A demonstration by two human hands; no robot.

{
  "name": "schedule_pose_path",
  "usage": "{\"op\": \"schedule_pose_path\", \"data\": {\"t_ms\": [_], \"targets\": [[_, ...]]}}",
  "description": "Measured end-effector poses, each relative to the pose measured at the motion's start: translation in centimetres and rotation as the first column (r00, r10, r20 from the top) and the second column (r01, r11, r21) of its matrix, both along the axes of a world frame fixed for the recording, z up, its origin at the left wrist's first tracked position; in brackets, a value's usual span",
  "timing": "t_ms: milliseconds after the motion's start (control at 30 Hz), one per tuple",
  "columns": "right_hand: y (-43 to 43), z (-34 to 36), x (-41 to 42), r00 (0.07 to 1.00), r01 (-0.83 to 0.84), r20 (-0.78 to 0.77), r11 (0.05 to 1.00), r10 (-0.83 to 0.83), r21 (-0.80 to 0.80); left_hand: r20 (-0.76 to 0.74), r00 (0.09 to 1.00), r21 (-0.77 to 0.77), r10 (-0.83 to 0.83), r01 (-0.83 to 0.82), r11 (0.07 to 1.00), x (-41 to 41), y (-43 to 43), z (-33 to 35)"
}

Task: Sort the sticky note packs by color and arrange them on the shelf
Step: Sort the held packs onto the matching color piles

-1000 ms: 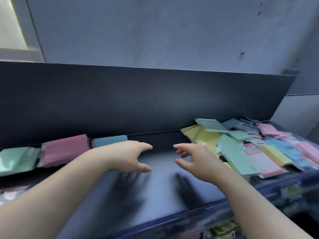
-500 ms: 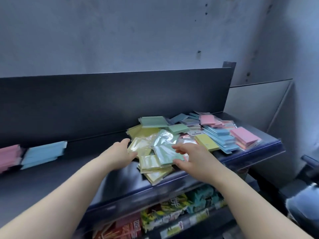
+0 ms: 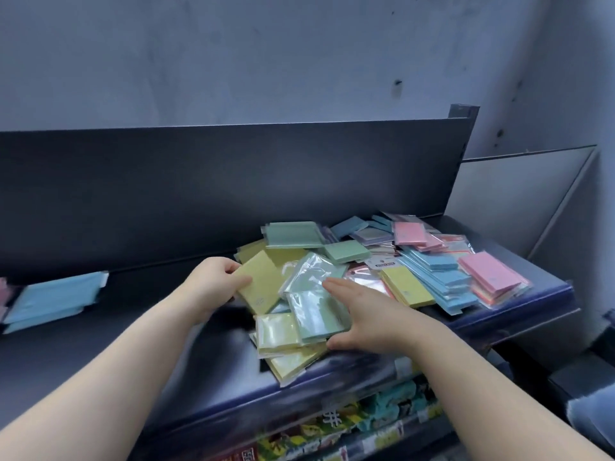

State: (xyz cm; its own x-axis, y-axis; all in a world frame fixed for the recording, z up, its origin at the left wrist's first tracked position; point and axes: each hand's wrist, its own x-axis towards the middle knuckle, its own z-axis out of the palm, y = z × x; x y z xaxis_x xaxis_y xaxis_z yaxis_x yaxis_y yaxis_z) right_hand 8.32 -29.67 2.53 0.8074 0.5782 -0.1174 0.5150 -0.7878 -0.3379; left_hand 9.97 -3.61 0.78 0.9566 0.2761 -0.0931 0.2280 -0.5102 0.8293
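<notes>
A mixed heap of wrapped sticky note packs lies on the right part of the dark shelf (image 3: 166, 344): yellow, green, blue and pink ones. My left hand (image 3: 213, 287) grips a yellow pack (image 3: 259, 286) by its left edge, thumb on top. My right hand (image 3: 366, 314) spans a shiny green pack (image 3: 316, 314), fingers along its right side and thumb under its near corner. Sorted blue packs (image 3: 53, 301) stand at the far left against the back panel. A sliver of pink packs (image 3: 3, 294) shows at the left frame edge.
A stack of blue packs (image 3: 436, 277) and pink packs (image 3: 492, 277) sit near the shelf's right end. A dark back panel (image 3: 233, 188) rises behind. Below the front lip hangs a lower shelf with colourful packaged goods (image 3: 349, 424). A grey wall stands on the right.
The view swung right from the sorted packs to the heap. Both hands moved from bare shelf onto the heap; the left closed on a yellow pack, the right settled around a green one.
</notes>
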Motion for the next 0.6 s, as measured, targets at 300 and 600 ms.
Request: {"op": "schedule_pose_path", "data": {"t_ms": [300,600], "targets": [[1.9,0.9,3.9,0.998,-0.015,-0.059,1.000,0.014,-0.014,0.189,0.968,-0.431,0.165,-0.069,0.900,1.0,3.1,1.6],[6.6,0.9,5.3,0.996,-0.078,0.071,0.967,0.062,0.242,0.246,0.880,-0.551,0.406,-0.218,0.806,-1.3,4.9,2.8]]}}
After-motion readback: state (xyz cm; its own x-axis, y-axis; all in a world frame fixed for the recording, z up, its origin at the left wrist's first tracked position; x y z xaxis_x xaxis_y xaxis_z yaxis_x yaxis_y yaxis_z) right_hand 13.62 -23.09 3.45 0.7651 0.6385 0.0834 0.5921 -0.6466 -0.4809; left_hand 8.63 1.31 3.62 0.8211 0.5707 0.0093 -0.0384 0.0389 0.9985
